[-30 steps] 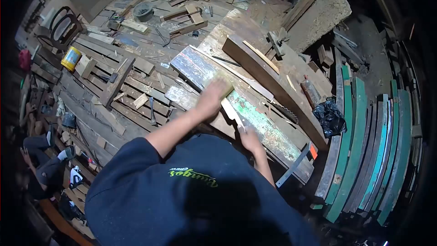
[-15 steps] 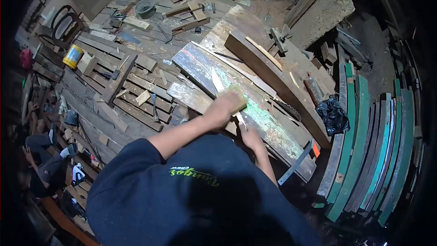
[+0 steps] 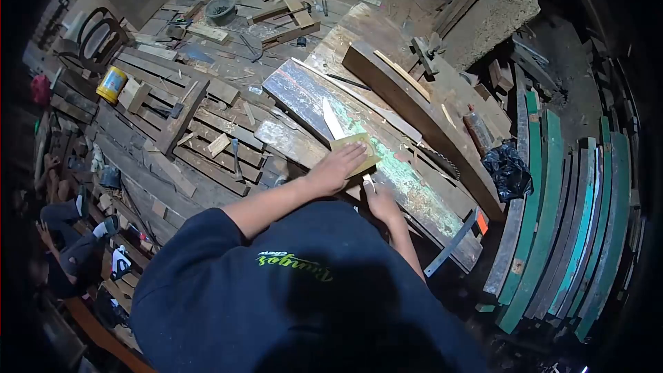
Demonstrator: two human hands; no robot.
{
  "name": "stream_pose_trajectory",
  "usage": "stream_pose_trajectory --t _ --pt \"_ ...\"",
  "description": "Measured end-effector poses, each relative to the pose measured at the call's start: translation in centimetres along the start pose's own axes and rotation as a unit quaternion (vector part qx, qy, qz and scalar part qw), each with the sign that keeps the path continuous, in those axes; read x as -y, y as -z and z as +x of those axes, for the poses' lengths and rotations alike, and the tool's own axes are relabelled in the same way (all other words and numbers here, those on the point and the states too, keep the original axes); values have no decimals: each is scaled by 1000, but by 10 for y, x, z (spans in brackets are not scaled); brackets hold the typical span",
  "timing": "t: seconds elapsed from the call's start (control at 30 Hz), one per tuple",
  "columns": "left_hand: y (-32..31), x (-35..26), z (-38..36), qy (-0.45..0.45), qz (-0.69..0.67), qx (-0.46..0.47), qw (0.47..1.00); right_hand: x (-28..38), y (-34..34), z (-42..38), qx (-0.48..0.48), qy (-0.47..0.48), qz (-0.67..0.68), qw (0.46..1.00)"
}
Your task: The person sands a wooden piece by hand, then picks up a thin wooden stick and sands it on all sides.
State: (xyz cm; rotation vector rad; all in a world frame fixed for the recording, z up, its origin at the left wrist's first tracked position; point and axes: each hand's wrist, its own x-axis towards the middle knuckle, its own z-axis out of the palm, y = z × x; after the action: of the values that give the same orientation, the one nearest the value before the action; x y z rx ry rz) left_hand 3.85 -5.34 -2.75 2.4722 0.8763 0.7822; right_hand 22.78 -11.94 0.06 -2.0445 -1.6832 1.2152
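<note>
My left hand (image 3: 338, 167) presses a yellowish sheet, like sandpaper (image 3: 366, 149), onto a pale strip (image 3: 332, 121) with a pointed, blade-like tip. The sheet covers the strip's middle. Closed around the strip's near end is my right hand (image 3: 382, 202), just below and right of the sheet. Under the strip lies a worn plank (image 3: 414, 193) with flaking green paint.
A thick brown beam (image 3: 421, 124) runs beyond the plank. A metal square (image 3: 452, 242) lies at its right end, near a black plastic bag (image 3: 507, 169). Green boards (image 3: 542, 214) stand right. Another person's legs (image 3: 79, 228) show at left. A yellow bucket (image 3: 111, 85) sits upper left.
My left hand has shifted slightly left and its fingers lie flatter, so more of the yellowish sheet shows. My right hand still holds the strip's near end.
</note>
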Motion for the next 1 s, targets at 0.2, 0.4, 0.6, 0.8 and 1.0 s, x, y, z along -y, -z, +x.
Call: stream_pose_trajectory --t 0.2,0.4,0.6,0.8,1.0 --pt "44 68 31 107 57 -126 985 -3 -14 -4 -19 -1 2 1000" --pt "-6 2 2 14 -16 -14 1000 8 -2 -5 -16 -12 8 1000" --pt "40 55 27 87 65 -110 988 5 -12 -7 2 -55 3 999" --pt "7 13 10 43 -5 -58 997 17 6 -8 -1 -18 -16 1000" --pt "34 44 19 25 60 -38 997 2 -16 -7 -15 3 30 999"
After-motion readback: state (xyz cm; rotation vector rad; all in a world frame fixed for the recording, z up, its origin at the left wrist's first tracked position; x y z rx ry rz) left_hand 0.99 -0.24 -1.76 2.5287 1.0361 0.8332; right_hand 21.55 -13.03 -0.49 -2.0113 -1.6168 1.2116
